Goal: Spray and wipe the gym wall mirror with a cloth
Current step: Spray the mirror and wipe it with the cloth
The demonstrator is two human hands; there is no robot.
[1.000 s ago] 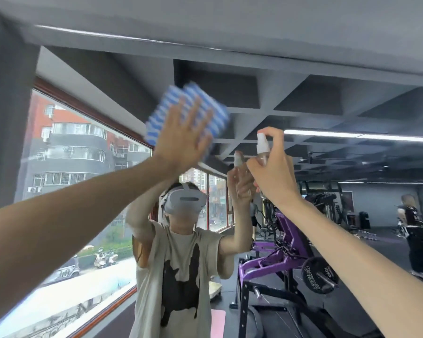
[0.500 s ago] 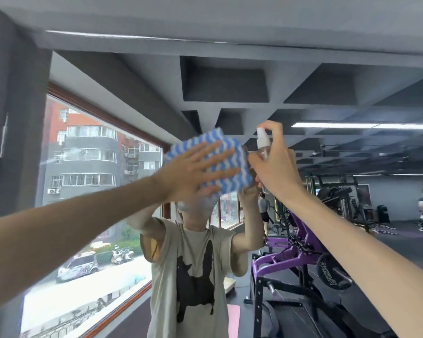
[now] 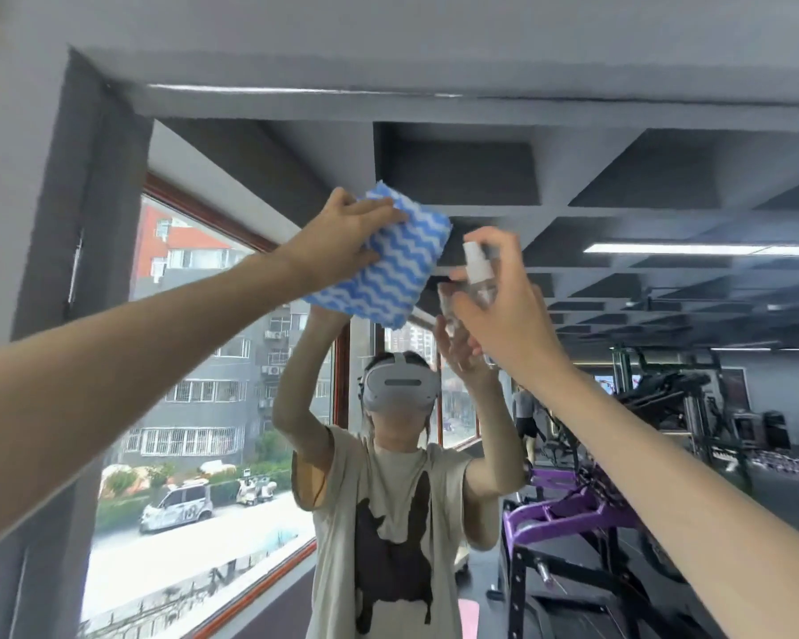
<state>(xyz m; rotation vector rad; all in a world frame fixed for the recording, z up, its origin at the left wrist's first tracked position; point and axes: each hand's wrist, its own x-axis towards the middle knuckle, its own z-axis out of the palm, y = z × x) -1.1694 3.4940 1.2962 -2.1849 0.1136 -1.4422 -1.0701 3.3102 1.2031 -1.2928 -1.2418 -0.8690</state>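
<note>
Pressing flat against the large gym wall mirror (image 3: 619, 177), the left hand (image 3: 342, 237) lies on a blue-and-white wavy-striped cloth (image 3: 388, 274) with its fingers straight and spread. It covers the cloth's left part. Just right of the cloth, the right hand (image 3: 503, 311) curls round a small clear spray bottle with a white nozzle (image 3: 478, 274). Only the nozzle and neck show; the body is hidden by fingers and palm. One finger arches over the nozzle, though whether it presses down is unclear. Below the cloth stands the person's reflection (image 3: 397, 500), its raised hands partly hidden behind cloth and bottle. Both forearms are cut off at the frame edges.
</note>
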